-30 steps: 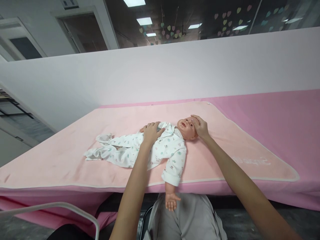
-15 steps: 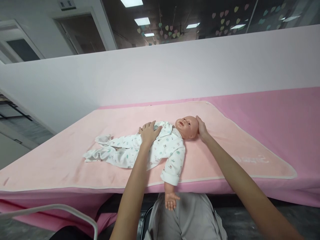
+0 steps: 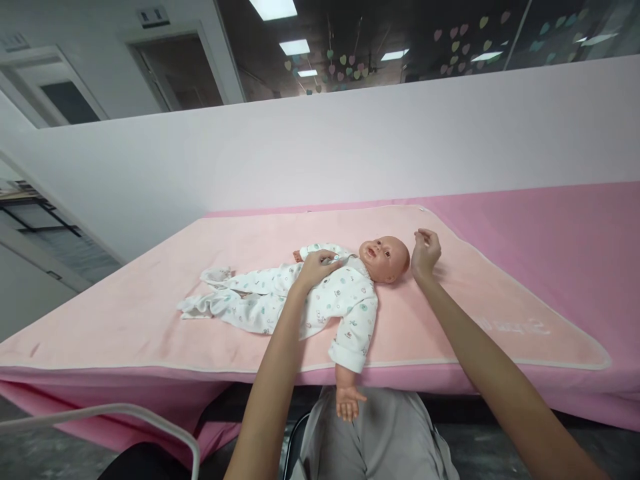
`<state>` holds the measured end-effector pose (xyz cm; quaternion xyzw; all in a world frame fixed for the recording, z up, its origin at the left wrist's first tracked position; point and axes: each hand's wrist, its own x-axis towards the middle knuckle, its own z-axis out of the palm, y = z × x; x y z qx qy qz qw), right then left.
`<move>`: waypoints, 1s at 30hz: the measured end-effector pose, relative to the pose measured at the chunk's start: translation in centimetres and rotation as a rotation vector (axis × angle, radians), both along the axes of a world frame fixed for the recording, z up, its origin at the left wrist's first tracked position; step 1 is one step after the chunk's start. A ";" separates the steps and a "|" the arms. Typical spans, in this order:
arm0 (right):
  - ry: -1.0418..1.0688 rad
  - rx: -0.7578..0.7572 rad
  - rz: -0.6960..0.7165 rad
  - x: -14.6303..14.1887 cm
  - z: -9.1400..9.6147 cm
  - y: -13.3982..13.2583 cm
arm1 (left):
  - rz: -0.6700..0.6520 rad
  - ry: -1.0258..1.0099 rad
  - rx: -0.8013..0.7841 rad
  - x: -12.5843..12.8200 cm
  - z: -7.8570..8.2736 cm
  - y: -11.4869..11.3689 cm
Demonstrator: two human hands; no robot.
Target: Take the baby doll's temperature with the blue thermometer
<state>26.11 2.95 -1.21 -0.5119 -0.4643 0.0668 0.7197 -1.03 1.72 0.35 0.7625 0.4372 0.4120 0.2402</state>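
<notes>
A baby doll (image 3: pixel 383 259) lies on its back with its head to the right, dressed in a white printed outfit (image 3: pixel 345 303). On the doll's chest, my left hand (image 3: pixel 316 268) has its fingers drawn together at the front of the garment, near the collar, and appears to pinch the cloth. My right hand (image 3: pixel 427 253) is just right of the doll's head, with loosely curled fingers and nothing visible in them. A narrow gap separates it from the head. One doll arm (image 3: pixel 347 393) hangs over the table's front edge; the other is at its far side.
A peach mat (image 3: pixel 150 307) lies under the doll on a pink table cover (image 3: pixel 565 247). Behind stands a low white wall (image 3: pixel 320 153). A curved metal rail (image 3: pixel 115 408) is at the lower left. My lap (image 3: pixel 385 433) is below the front edge.
My right hand has come off the doll's head and curled beside it. My left hand, spread flat on the doll's body before, has gathered its fingers nearer the collar. The view shifted slightly.
</notes>
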 end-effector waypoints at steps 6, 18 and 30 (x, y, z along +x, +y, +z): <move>-1.078 0.317 0.044 -5.1 0.8 -2.9 | 0.155 -0.232 -0.102 -0.6 -0.5 1.3; -1.340 -0.180 0.149 -13.2 1.4 -1.6 | 0.046 -0.387 -0.170 -0.4 -0.6 1.4; -0.083 0.109 0.169 -9.2 4.2 -4.4 | -0.071 -0.398 -0.317 -0.2 0.8 -0.2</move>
